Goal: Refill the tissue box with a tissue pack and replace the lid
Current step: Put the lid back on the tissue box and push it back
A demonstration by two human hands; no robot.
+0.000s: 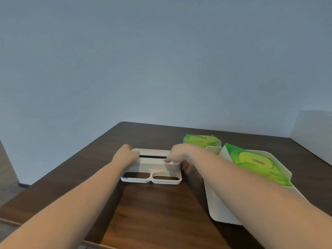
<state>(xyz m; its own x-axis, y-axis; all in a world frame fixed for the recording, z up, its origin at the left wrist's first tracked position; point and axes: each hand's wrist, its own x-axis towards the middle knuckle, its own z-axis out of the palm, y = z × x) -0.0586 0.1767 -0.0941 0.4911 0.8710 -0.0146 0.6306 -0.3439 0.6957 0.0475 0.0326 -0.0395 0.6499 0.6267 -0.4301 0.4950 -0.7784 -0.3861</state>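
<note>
A white lid point(152, 168) with a dark tissue slot and two oval openings lies flat on the dark wooden table point(158, 209). My left hand point(125, 155) grips its left end, and my right hand point(179, 156) grips its right end. To the right stands the open white tissue box point(215, 203), with a green tissue pack point(255, 164) lying tilted inside it. My right forearm crosses over the box's near side. A second green tissue pack point(201, 140) lies on the table behind the box.
A plain blue-grey wall rises behind the table. A white panel point(312, 130) stands at the table's far right edge. The table's left edge drops to the floor point(7, 177).
</note>
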